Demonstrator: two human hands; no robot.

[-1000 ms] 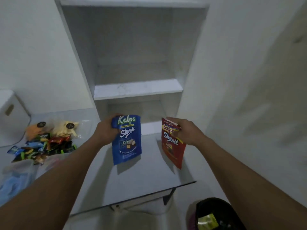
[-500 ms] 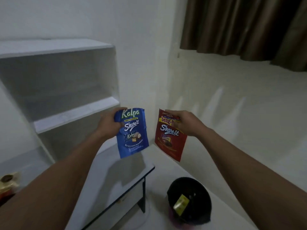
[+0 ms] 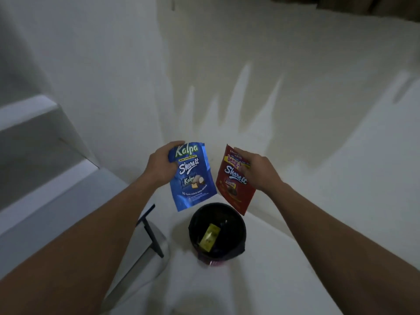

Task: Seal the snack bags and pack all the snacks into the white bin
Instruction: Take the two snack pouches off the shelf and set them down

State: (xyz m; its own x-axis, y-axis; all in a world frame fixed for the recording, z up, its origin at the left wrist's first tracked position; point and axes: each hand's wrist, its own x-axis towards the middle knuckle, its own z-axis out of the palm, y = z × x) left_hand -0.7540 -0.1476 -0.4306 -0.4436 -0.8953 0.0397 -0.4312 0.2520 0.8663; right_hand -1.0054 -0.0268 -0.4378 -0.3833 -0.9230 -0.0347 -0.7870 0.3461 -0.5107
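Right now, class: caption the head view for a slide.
Left hand holds a blue Kalpa foil pouch, right hand a red foil pouch, above a round black bin.

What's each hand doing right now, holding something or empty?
Left hand: grips the blue Kalpa bag by its upper edge.
Right hand: pinches the red Beng-Beng bag near its top.

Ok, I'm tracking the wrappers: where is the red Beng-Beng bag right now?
Head view, right of centre: the red Beng-Beng bag hangs from the right hand, beside the blue Kalpa bag, its lower corner over the black bin's rim.
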